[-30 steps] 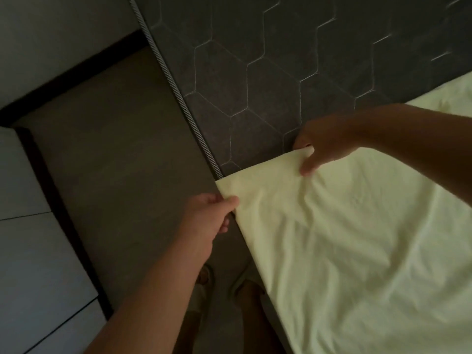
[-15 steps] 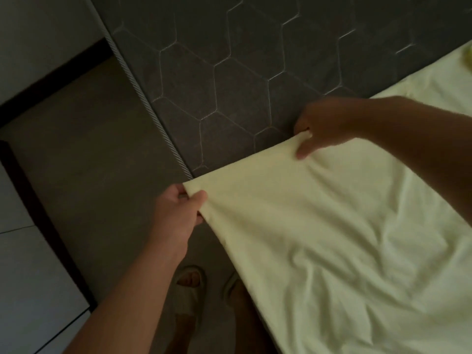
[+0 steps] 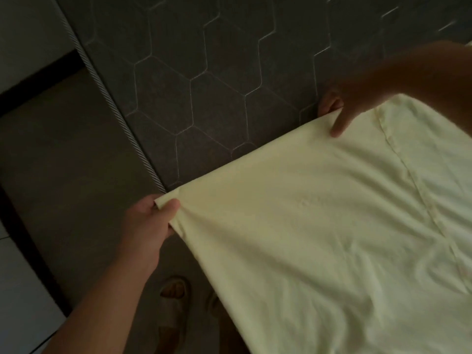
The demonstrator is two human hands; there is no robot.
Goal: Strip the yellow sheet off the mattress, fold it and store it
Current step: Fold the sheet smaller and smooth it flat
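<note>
Yellow sheet edge, pinched by both hands

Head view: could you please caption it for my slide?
Both hands, left hand and right hand, pinch yellow sheet edge over grey mattress.

Right hand: blurred; palm and most fingers hidden behind its own wrist and the yellow sheet, one finger showing over the edge.
Left hand: fingertips tucked under the sheet corner, out of sight.
Yellow sheet: cut off by the right and bottom edges; full extent cannot be told.
Mattress: lower right part covered by the sheet, top cut by the frame.
Right sandal: mostly hidden behind the hanging sheet.
Left sandal: dim, detail unclear.
</note>
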